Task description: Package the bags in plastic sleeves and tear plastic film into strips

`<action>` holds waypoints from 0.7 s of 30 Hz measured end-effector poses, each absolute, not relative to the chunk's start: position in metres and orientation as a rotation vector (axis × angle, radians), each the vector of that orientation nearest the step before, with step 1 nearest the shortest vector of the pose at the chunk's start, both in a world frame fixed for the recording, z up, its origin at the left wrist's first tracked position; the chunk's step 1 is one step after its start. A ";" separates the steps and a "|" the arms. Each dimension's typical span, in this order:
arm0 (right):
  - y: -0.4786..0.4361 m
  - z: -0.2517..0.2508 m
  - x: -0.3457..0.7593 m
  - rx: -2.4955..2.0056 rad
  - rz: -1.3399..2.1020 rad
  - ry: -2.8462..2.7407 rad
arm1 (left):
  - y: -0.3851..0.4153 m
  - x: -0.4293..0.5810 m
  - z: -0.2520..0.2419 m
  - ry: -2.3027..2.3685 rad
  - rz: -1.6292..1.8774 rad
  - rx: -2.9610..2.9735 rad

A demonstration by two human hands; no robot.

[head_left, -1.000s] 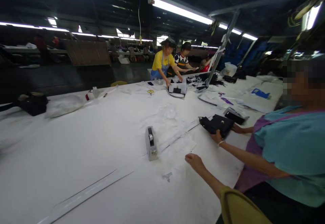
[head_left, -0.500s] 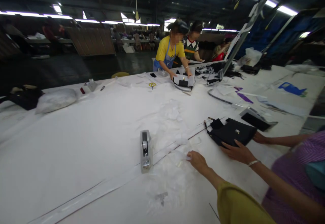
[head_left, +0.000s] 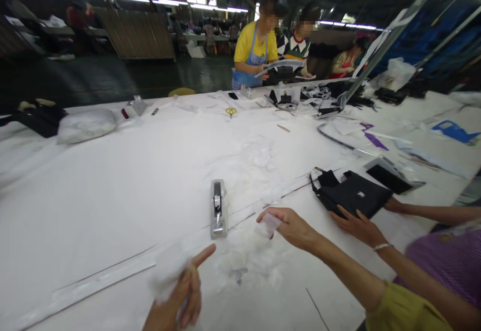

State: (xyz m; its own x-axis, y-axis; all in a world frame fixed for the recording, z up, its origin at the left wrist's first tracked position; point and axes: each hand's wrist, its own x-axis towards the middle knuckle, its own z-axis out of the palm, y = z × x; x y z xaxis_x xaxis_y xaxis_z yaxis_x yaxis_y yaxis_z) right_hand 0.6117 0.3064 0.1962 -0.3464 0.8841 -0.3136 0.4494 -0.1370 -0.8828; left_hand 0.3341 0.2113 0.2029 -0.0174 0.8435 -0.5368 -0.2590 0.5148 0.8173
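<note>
My left hand (head_left: 182, 291) is at the bottom of the head view, index finger stretched out and the other fingers curled around a blurred, crumpled white sheet (head_left: 165, 276). To its right, my right hand (head_left: 295, 227) pinches a small thin white scrap (head_left: 271, 222) between thumb and fingers. Beyond the two hands, a narrow grey and black item with a shiny metal part (head_left: 218, 208) lies in clear wrapping on the white table (head_left: 112, 186). Pale translucent scraps (head_left: 259, 271) are strewn beneath and around my right hand, with a small grey piece (head_left: 239, 275) among them.
At right, a co-worker's hands (head_left: 361, 228) hold a black handbag (head_left: 355, 193). Yellow-handled scissors (head_left: 230, 112), a stuffed white plastic bag (head_left: 87, 124) and a purple strip (head_left: 376, 140) lie farther off. Two people stand at the far edge near bag parts (head_left: 287, 98).
My left hand has come into view with the white sheet. My right hand has moved slightly left, lifting a scrap. The person in yellow now holds a piece up. The view has shifted.
</note>
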 end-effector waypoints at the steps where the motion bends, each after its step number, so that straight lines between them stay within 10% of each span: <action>1: 0.305 0.207 0.599 -1.471 1.513 -1.799 | 0.218 0.342 0.205 1.244 0.956 0.607; 9: 0.290 0.258 0.535 -1.441 0.916 -2.396 | 0.204 0.353 0.217 0.997 0.805 0.845; 21: 0.234 0.202 0.586 -1.414 2.094 -1.631 | 0.132 0.218 0.192 1.281 0.940 0.546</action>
State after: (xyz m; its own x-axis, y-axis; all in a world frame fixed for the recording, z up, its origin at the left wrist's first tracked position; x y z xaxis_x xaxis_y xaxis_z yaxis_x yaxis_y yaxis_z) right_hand 0.5864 0.2341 0.2024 -0.5510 0.6007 -0.5793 0.4146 -0.4054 -0.8147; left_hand 0.2176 0.1318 0.1920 0.0078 0.8308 -0.5565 -0.2814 0.5359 0.7960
